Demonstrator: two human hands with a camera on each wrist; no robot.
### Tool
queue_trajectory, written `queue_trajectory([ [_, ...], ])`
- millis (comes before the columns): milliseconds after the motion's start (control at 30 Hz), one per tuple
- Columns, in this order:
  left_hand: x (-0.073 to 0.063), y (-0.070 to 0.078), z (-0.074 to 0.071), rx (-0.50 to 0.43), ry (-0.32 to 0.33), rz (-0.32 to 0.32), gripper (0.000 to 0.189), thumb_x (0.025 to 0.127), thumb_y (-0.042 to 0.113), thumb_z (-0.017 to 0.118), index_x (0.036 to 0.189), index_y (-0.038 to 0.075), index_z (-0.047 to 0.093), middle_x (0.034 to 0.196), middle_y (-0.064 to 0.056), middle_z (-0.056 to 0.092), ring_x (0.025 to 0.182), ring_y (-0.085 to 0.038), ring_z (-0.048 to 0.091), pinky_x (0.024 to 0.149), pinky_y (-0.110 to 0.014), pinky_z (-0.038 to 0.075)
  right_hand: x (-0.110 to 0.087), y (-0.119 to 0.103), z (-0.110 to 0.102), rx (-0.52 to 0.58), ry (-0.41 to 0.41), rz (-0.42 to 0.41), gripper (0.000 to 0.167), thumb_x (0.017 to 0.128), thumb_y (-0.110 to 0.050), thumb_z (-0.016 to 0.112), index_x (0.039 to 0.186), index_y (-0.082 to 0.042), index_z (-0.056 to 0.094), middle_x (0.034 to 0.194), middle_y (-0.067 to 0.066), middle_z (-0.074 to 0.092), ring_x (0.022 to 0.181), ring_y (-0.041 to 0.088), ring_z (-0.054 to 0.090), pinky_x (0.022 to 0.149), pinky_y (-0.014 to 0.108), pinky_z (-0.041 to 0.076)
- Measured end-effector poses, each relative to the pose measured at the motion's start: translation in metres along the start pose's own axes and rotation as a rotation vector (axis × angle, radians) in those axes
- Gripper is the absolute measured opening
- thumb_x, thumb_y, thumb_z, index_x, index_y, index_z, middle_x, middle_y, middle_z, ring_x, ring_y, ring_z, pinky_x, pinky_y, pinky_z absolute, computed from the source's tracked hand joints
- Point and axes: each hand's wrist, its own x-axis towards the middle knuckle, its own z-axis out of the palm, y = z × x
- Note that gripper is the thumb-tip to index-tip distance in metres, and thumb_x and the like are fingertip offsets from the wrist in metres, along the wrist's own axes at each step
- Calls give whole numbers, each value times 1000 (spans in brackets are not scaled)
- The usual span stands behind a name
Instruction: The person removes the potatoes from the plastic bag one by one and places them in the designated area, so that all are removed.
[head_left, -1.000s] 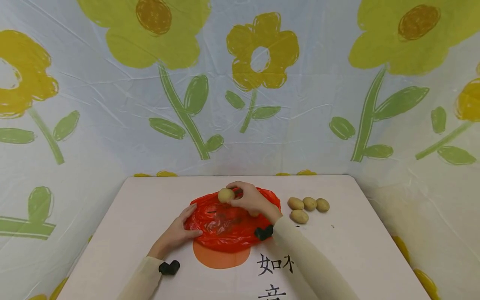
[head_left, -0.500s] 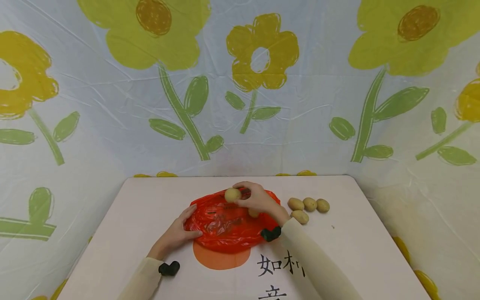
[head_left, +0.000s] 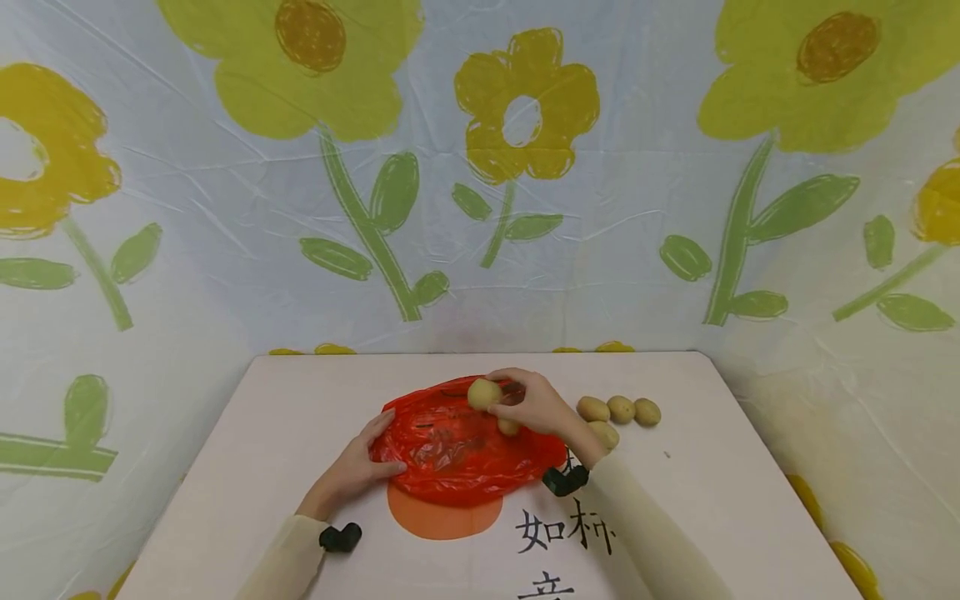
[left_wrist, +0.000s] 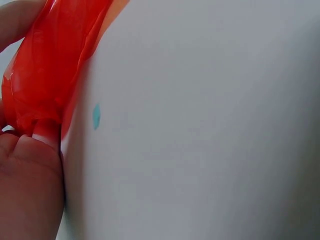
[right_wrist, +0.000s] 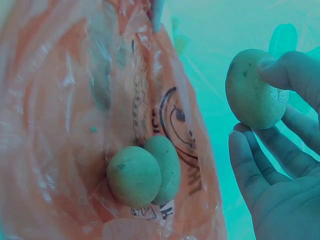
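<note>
My right hand (head_left: 536, 406) pinches a potato (head_left: 484, 394) between thumb and fingertips above the far right part of a red plastic bag (head_left: 457, 450). The right wrist view shows this held potato (right_wrist: 250, 90) clear of the bag, with two more potatoes (right_wrist: 134, 176) lying together on the printed plastic. One of those, a small potato (head_left: 508, 427), shows below my hand in the head view. My left hand (head_left: 360, 462) grips the bag's left edge, thumb nearer me. Red plastic (left_wrist: 47, 65) bulges between its thumb and fingers in the left wrist view.
Several potatoes (head_left: 621, 409) lie grouped on the table to the right of the bag, one partly behind my right wrist. The white table (head_left: 300, 400) bears an orange disc (head_left: 444, 518) and black characters (head_left: 540, 531). A flower-printed cloth (head_left: 570, 300) hangs behind and at both sides.
My right hand has moved right and slightly nearer me with the potato, uncovering the small potato on the bag. My left hand has stayed at the bag's edge.
</note>
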Motion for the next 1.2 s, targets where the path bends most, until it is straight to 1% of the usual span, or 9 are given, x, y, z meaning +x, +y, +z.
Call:
queue_trajectory([
  [133, 0, 1, 1, -15, 1, -7, 104, 82, 36, 86, 165, 20, 25, 173, -9, 14, 159, -41, 11, 122, -63, 28, -14, -2, -4, 8, 1, 23, 46, 89, -18, 81, 133, -12, 67, 132, 9, 67, 112, 32, 67, 100, 51, 56],
  [233, 0, 2, 1, -26, 3, -12, 105, 81, 36, 87, 165, 21, 25, 173, -9, 14, 159, -41, 11, 121, -63, 30, -23, 0, -7, -10, 17, 38, 46, 89, -22, 81, 132, -15, 67, 132, 7, 68, 114, 29, 67, 101, 50, 56],
  [500, 0, 1, 1, -15, 2, -10, 105, 81, 37, 86, 165, 20, 25, 173, -10, 14, 159, -41, 11, 122, -64, 28, -39, 9, -14, 4, 48, 51, 48, 90, -23, 80, 135, -15, 65, 135, 8, 66, 115, 29, 67, 99, 49, 57],
  [600, 0, 1, 1, -21, 2, -6, 104, 82, 36, 86, 164, 20, 26, 173, -9, 14, 159, -41, 11, 122, -65, 26, -45, 12, -17, -5, 58, 39, 47, 91, -23, 79, 135, -17, 65, 138, 7, 65, 119, 30, 65, 101, 50, 56],
  [667, 0, 1, 1, -19, 1, 0, 103, 82, 36, 86, 164, 20, 26, 173, -10, 15, 159, -41, 11, 122, -65, 25, -50, 14, -19, -19, 73, 51, 46, 91, -25, 79, 135, -21, 65, 139, 4, 65, 122, 29, 63, 102, 50, 55],
  [733, 1, 0, 2, -21, 0, 2, 103, 82, 36, 85, 164, 20, 26, 173, -10, 15, 159, -41, 11, 122, -65, 26, -54, 15, -22, -17, 79, 69, 46, 91, -24, 79, 135, -22, 65, 139, 3, 65, 123, 30, 62, 102, 50, 55],
  [933, 1, -1, 1, -22, 4, 1, 103, 82, 36, 86, 164, 21, 26, 173, -9, 15, 159, -41, 12, 121, -63, 30, -68, 16, -31, 15, 134, 117, 50, 90, -19, 78, 137, -13, 63, 137, 12, 64, 115, 35, 67, 98, 47, 59],
  [1100, 1, -1, 2, -20, 12, 1, 103, 81, 36, 86, 164, 22, 27, 173, -9, 16, 159, -41, 13, 120, -64, 31, -82, 23, -41, -4, 181, 139, 50, 91, -20, 78, 137, -13, 63, 134, 14, 65, 112, 32, 68, 95, 41, 61],
  [1200, 1, -1, 2, -10, 7, 3, 104, 81, 37, 86, 164, 23, 26, 173, -9, 15, 159, -41, 13, 120, -64, 31, -93, 29, -49, -18, 221, 144, 48, 90, -19, 79, 135, -11, 64, 132, 15, 67, 110, 31, 69, 94, 42, 61],
])
